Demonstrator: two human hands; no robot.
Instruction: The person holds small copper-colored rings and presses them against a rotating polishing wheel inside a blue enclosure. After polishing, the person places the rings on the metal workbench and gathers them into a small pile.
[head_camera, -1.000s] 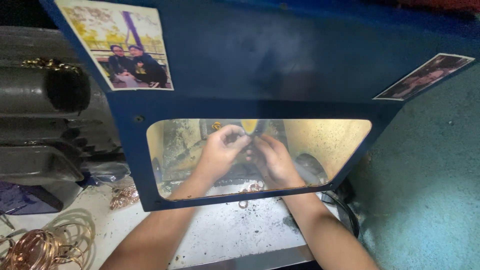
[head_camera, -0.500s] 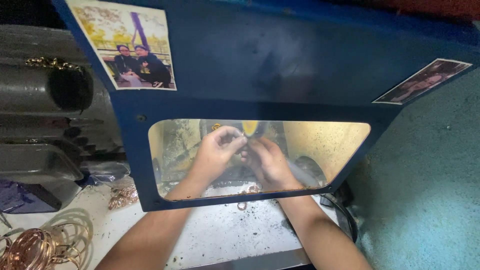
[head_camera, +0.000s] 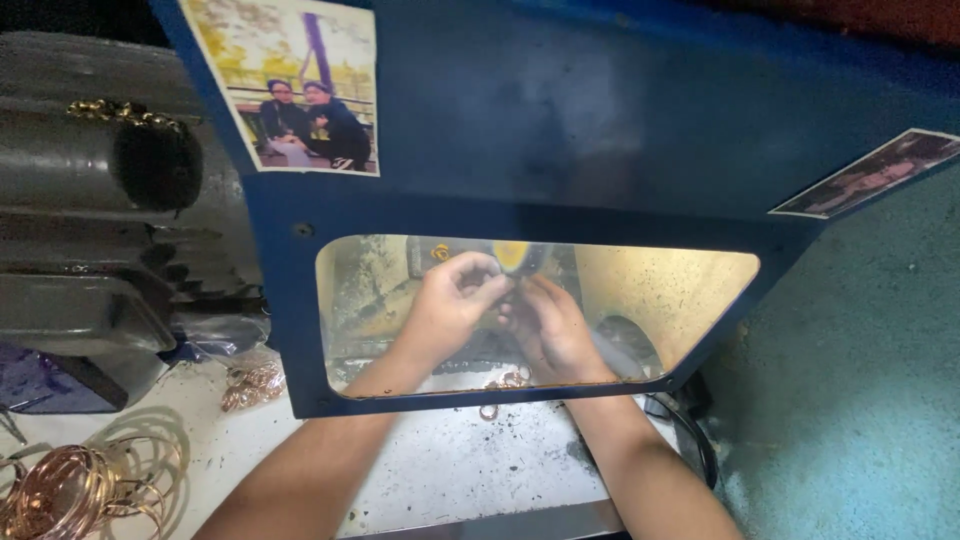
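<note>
Jewellery workshop, blue polishing-machine guard (head_camera: 560, 150), grey motor (head_camera: 100, 200), copper-coloured bangles (head_camera: 70, 485) on dusty bench (head_camera: 450, 465)

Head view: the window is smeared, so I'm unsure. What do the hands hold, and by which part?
Cannot be told. Left hand and right hand meet fingertips under the yellow wheel, hiding anything pinched between them.

Deep blue on the metal guard (head_camera: 560, 130), with a yellowed, hazy tint across its clear window (head_camera: 660, 290). Yellow on the wheel (head_camera: 515, 255) behind that window, possibly dusted grey. Coppery pink on the wire bangles (head_camera: 70, 485) at lower left; gold on the small ring (head_camera: 489, 411). Speckled, stained white on the bench top (head_camera: 450, 465). Dull grey on the ribbed motor (head_camera: 90, 230). Mottled teal on the wall (head_camera: 860, 380). Dark purple on the box (head_camera: 40, 380). Yellow-green foliage tones in the photo (head_camera: 295, 85).
</note>
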